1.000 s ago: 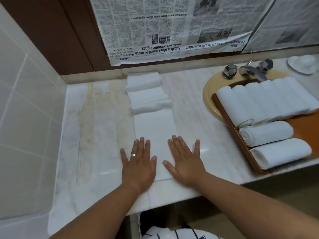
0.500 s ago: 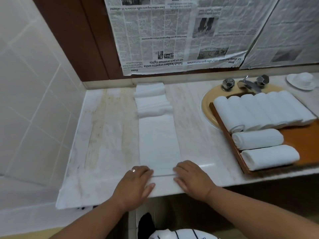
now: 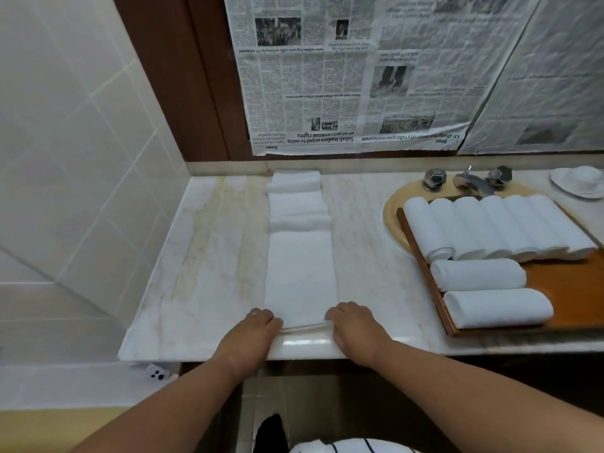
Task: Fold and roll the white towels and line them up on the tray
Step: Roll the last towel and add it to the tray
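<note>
Marble counter [image 3: 209,256] spans mid-frame, a flat towel [image 3: 300,273] down its centre. Left hand [image 3: 251,335] and right hand [image 3: 356,325] curl their fingers round the towel's near edge.

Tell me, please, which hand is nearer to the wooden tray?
Right. The right hand grips the near edge of the towel on the side toward the tray; the left hand grips the same edge on the other side, farther from it.

Soft even indoor light, moderately bright. Weak shadows. Small glare on table [image 3: 304,343] front edge. Wide-angle bending at frame edges; tiles [image 3: 65,158] lines slant. Slight overall softness.
</note>
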